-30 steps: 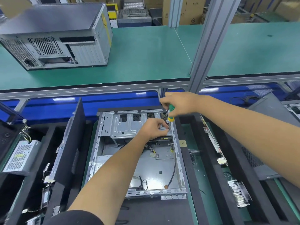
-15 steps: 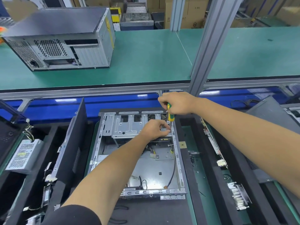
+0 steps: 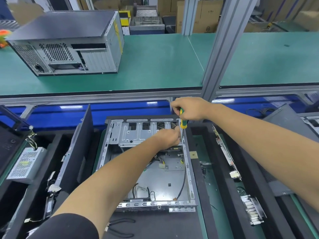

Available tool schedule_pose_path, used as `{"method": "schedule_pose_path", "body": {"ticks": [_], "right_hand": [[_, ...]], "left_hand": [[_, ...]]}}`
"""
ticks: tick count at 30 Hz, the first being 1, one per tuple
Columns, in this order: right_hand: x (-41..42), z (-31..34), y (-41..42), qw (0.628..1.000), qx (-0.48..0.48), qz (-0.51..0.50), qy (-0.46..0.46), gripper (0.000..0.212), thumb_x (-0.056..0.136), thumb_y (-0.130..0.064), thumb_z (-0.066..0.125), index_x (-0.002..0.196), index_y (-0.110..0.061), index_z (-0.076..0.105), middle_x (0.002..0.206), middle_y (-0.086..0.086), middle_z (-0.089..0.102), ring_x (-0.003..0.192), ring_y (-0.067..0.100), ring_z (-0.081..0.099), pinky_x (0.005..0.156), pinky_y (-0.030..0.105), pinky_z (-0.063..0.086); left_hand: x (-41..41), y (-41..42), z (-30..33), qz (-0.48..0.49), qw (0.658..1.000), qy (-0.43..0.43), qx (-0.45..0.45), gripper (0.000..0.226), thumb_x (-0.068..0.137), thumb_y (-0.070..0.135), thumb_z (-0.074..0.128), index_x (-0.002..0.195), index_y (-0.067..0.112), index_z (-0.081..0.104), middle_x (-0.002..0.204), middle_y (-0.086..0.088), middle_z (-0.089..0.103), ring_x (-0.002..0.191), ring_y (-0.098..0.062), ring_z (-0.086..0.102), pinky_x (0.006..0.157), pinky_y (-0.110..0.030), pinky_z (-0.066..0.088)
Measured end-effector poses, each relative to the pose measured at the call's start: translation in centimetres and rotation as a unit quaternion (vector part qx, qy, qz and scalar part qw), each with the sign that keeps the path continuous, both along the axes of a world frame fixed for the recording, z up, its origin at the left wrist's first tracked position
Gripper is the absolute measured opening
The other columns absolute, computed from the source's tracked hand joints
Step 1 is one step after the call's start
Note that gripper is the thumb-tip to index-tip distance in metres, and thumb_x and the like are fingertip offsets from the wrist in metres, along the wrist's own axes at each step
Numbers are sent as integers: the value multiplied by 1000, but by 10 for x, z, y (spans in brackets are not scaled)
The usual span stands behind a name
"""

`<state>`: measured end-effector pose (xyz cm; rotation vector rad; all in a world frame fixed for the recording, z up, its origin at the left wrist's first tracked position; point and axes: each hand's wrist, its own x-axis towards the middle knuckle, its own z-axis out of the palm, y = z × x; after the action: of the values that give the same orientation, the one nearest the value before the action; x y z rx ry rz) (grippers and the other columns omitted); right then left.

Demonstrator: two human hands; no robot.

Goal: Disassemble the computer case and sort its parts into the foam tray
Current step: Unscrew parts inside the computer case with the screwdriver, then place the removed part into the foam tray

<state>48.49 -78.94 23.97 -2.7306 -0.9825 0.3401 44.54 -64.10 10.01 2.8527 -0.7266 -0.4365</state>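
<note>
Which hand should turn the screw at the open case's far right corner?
Right. The right hand already grips the screwdriver, upright over that corner of the open case; the left hand rests on the drive cage beside it.

Green bench (image 3: 155,66), closed computer case (image 3: 69,44) on it (far left)
</note>
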Motion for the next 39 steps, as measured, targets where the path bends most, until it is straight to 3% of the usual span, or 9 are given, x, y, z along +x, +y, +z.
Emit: {"method": "schedule_pose_path", "body": {"ticks": [6,11,16,19,22,25,29,36,39], "right_hand": [[0,-1,-2,1000,3,-8,1,19,69,-11,57,75,-27,49,82,-10,57,74,7,52,60,32,35],[2,-1,-4,1000,8,-19,9,17,75,-10,59,78,-25,51,85,-10,57,76,6,51,59,31,32],[5,-2,-1,999,20,-33,18,18,76,-11,58,77,-27,51,87,-11,59,78,6,52,62,32,36],[6,-3,3,999,19,-36,21,18,76,-11,58,76,-27,50,86,-11,59,77,6,54,63,32,39],[4,-3,4,997,49,-48,30,18,77,-7,59,76,-24,51,83,-7,61,77,16,57,64,37,44],[-4,-1,-2,990,106,-84,31,17,79,-6,61,77,-21,52,82,1,61,71,21,54,60,37,44],[-21,-8,-23,961,208,-172,65,13,83,-4,60,80,-12,51,79,11,61,65,21,51,56,36,44],[-60,-49,-85,853,363,-347,143,19,92,-4,59,80,-13,47,83,13,60,53,21,58,46,26,48],[-83,-73,-110,768,434,-412,227,21,93,-3,56,81,-15,44,86,17,60,54,24,63,51,29,53]], "left_hand": [[1,16,1,123,963,95,-218,13,105,21,45,98,11,39,77,1,50,63,-13,44,53,-26,33],[6,50,9,294,827,183,-442,33,103,17,28,72,19,35,59,3,38,55,-17,28,50,-30,27],[-1,74,7,366,710,242,-550,28,100,14,28,77,17,42,54,5,32,48,-13,19,44,-26,17],[-12,71,3,433,639,281,-571,32,107,20,28,83,14,48,62,2,44,50,-12,29,45,-24,22],[-24,58,5,486,520,321,-625,23,109,14,37,98,6,55,74,-6,56,55,-11,45,45,-20,32],[-41,41,13,462,462,359,-666,13,105,2,49,113,-2,59,91,-12,67,63,-11,67,51,-16,50],[-66,20,21,416,463,399,-673,22,104,-3,49,121,-7,63,105,-16,76,89,-17,76,73,-19,61],[-98,-17,46,366,636,372,-568,34,112,26,39,110,6,65,71,0,66,55,-7,57,50,-15,42],[-112,-37,51,345,667,385,-537,33,112,26,39,103,8,66,72,2,54,53,-5,43,52,-17,33]]}}
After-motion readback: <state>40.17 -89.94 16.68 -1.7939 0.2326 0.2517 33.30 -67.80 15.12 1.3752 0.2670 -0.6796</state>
